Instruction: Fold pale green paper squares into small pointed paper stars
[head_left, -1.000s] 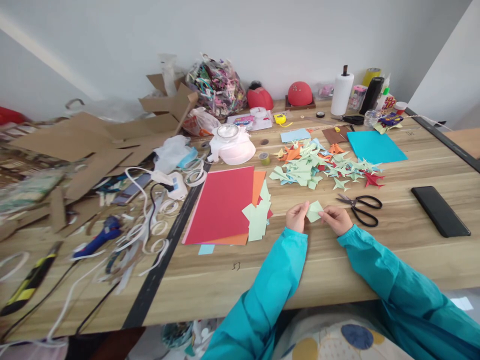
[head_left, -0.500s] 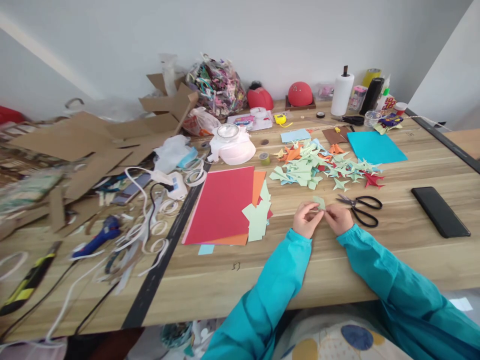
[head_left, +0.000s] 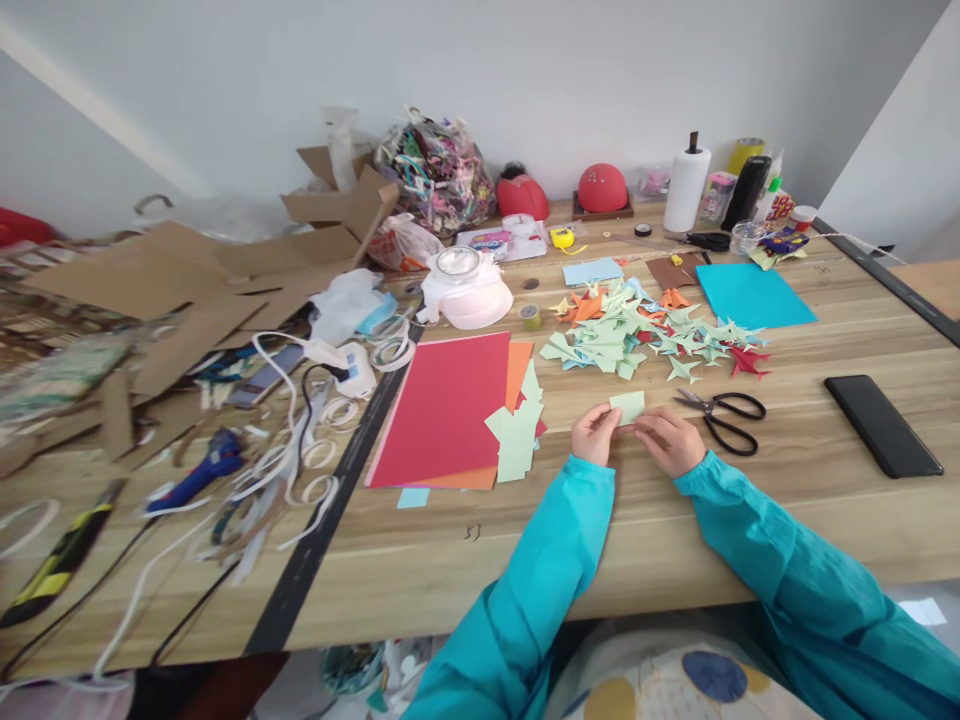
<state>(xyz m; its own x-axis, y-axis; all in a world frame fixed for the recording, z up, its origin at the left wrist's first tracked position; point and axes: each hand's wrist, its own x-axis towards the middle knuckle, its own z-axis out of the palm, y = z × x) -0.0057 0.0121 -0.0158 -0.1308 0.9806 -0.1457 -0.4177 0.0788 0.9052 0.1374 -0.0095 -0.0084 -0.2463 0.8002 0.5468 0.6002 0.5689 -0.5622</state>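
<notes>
Between my two hands is a small pale green piece of paper [head_left: 628, 406], now seen as a flat rectangle. My left hand [head_left: 594, 436] pinches its left edge between thumb and fingers. At its lower right edge, my right hand [head_left: 670, 441] has its fingertips closed on the paper. Black-handled scissors [head_left: 716, 412] lie just right of my right hand. Beyond my hands spreads a pile of folded paper shapes [head_left: 611, 340], mostly pale green, with some orange, red and blue. To the left, pale green paper pieces [head_left: 517, 445] rest on the edge of red sheets [head_left: 450, 410].
A black phone [head_left: 883, 425] lies at the right, a blue sheet [head_left: 754, 295] behind the scissors. Cardboard [head_left: 172, 270], a glue gun [head_left: 202, 470], white cords and a yellow-black cutter [head_left: 64, 555] crowd the left. A paper roll [head_left: 686, 190] and red domes [head_left: 601, 188] stand along the wall.
The green paper has turned so that more of its face shows as a rectangle. My left hand has shifted slightly left, and the fingers of my right hand have stretched out more.
</notes>
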